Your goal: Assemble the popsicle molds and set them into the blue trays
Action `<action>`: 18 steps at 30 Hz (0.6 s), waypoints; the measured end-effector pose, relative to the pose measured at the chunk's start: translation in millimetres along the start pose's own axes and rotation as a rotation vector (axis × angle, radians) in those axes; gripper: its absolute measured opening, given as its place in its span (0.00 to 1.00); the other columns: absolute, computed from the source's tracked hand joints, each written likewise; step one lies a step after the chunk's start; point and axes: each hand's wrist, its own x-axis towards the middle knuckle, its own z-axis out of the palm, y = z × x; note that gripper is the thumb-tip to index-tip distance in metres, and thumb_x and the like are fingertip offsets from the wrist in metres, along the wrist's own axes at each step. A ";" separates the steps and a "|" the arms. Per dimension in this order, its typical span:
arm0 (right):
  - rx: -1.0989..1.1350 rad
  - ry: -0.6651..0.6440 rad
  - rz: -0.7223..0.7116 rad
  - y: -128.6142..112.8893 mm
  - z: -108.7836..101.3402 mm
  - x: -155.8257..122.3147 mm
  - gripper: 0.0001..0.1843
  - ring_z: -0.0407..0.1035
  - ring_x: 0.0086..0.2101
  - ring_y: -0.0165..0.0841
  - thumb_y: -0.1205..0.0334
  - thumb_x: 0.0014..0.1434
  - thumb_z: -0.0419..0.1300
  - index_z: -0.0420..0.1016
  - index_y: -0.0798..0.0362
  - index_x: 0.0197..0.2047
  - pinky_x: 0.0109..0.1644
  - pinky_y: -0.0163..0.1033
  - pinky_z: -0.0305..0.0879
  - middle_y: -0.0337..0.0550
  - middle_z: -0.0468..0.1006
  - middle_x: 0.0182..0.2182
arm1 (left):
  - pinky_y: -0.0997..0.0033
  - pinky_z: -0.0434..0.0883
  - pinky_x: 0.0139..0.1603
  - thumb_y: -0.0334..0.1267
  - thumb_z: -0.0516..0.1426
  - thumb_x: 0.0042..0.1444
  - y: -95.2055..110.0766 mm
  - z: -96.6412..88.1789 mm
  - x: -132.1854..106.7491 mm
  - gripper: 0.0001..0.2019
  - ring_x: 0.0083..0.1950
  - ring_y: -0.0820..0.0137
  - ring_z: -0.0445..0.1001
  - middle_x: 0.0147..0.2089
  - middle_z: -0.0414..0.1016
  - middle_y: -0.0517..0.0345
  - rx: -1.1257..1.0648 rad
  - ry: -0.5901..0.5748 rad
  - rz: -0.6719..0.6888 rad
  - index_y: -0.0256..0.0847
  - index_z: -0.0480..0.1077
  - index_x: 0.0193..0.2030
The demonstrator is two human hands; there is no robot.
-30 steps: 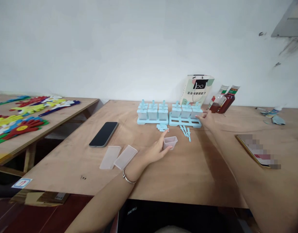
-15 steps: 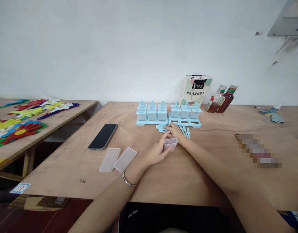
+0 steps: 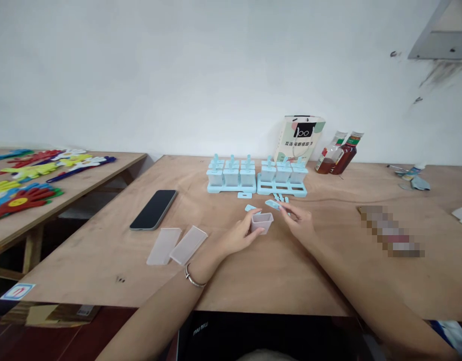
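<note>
My left hand (image 3: 239, 236) is closed round a translucent ice pop mould cup (image 3: 261, 224), tilted with its opening up. My right hand (image 3: 301, 225) pinches a light blue lid (image 3: 272, 204) just beyond the cup, apart from it. Another blue lid (image 3: 249, 207) lies by my left fingertips, partly hidden. A further flat blue lid (image 3: 245, 195) rests nearer the racks. Several blue sticks (image 3: 280, 198) lie behind my right hand. At the back stand two blue racks, the left rack (image 3: 231, 189) and the right rack (image 3: 282, 190), with capped mould cups; the right one has unfilled front slots.
Two translucent cups (image 3: 189, 244) lie at left beside a phone (image 3: 154, 209). A paper bag (image 3: 299, 138) and two bottles (image 3: 339, 154) stand against the wall. A blurred-out item (image 3: 391, 231) lies at right. Colourful hand-shaped clappers (image 3: 24, 200) cover a side table.
My right hand has moved right and back from the blue pieces with a lid in its fingers. The cup stays in my left hand. The view has shifted slightly.
</note>
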 end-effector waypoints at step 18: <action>0.093 -0.138 -0.426 -27.0 13.3 -4.0 0.16 0.74 0.47 0.38 0.68 0.58 0.56 0.76 0.44 0.47 0.52 0.48 0.74 0.44 0.80 0.44 | 0.56 0.71 0.49 0.39 0.50 0.63 -2.6 4.0 -0.3 0.35 0.47 0.60 0.74 0.59 0.64 0.39 0.000 0.065 0.074 0.40 0.32 0.70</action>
